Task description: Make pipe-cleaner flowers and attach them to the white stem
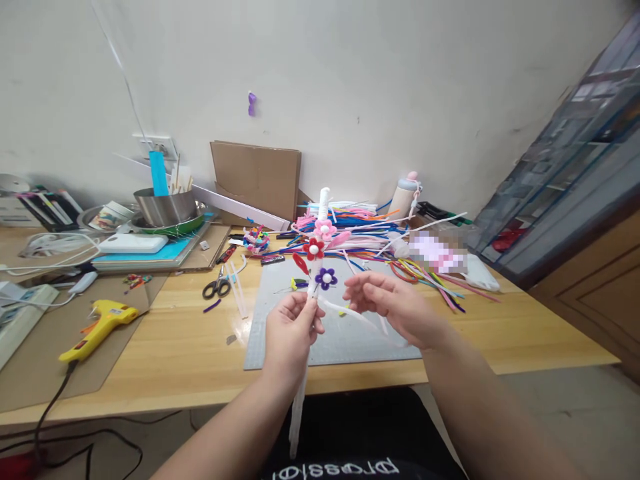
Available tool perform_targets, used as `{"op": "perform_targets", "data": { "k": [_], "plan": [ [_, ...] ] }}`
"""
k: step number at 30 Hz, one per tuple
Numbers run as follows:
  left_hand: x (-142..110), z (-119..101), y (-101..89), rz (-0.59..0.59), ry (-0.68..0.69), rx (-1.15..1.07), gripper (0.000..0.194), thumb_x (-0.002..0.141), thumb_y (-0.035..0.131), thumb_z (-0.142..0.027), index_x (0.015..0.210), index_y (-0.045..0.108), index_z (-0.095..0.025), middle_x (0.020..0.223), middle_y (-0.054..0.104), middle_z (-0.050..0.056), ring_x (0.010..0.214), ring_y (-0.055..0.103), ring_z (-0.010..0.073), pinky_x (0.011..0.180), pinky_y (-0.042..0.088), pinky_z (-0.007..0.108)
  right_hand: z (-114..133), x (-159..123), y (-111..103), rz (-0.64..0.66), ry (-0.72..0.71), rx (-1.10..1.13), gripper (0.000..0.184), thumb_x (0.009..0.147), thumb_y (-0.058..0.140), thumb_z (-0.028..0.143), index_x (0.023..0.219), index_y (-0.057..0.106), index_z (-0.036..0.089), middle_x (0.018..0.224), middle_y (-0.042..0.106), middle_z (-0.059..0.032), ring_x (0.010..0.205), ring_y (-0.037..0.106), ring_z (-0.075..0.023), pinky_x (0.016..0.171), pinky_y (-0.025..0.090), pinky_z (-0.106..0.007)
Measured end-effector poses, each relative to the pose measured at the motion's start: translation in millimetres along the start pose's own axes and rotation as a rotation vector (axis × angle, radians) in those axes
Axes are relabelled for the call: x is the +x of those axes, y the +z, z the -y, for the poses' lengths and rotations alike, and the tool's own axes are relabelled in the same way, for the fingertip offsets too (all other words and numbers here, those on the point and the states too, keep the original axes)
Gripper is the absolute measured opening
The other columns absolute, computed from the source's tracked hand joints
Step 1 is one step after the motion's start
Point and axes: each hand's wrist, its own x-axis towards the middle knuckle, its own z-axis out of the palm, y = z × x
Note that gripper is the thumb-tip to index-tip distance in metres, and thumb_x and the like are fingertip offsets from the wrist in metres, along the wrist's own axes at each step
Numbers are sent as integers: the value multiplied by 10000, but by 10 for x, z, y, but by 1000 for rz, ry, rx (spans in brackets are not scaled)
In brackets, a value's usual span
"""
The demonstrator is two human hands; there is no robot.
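My left hand [295, 327] is closed around a white-wrapped stem [324, 203], held upright over the mat. Fixed along it are a pink flower [325, 229], a red flower [313, 249] and a purple flower [326, 279], each with a white centre. A pink leaf [341, 239] and a red leaf [301, 263] stick out at its sides. From the left fingertips a white strip [360, 319] trails right, passing below my right hand [385, 300]. That hand hovers with loosely bent fingers, apart from the stem. The stem's lower end [296, 420] hangs below my left hand.
A grey cutting mat [270, 333] lies on the wooden table. Left of it are black-handled scissors [217, 288], clear sticks [237, 290] and a yellow glue gun [100, 327]. Behind are many pipe cleaners [360, 217], cardboard [257, 180], a bottle [403, 197] and a metal pot [165, 208].
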Motion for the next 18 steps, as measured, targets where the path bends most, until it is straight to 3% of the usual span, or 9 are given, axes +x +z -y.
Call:
{"op": "perform_targets", "data": {
  "k": [2,5,10,18],
  "plan": [
    [-18,16,24,18,-7,15,175,731,628,-287,744,532,-143,597,580,-10,413,462,41,356,257,137,-4,5,114,-119,-99,-104,259,747,635,342,961,586,205,921,617,-43,822,576,-148,758,456,-307],
    [-63,22,76,37,-37,26,186,726,633,-298,760,537,-143,599,585,-8,412,469,43,362,269,137,-30,50,274,-169,-183,-106,230,727,657,301,924,583,207,914,617,-27,849,576,-141,781,456,-304],
    [-121,1,119,49,-85,22,201,707,650,-299,755,527,-148,584,584,-14,403,469,46,364,274,135,-79,121,349,-226,-154,-81,194,732,641,347,829,604,183,761,608,-1,658,552,-109,642,453,-276],
    [-162,-26,121,80,-114,-9,203,702,652,-305,724,525,-149,576,582,-14,392,455,46,349,252,140,-123,156,367,-268,-148,-26,233,721,651,357,793,528,173,671,559,17,596,531,-104,595,438,-259]
  ]
}}
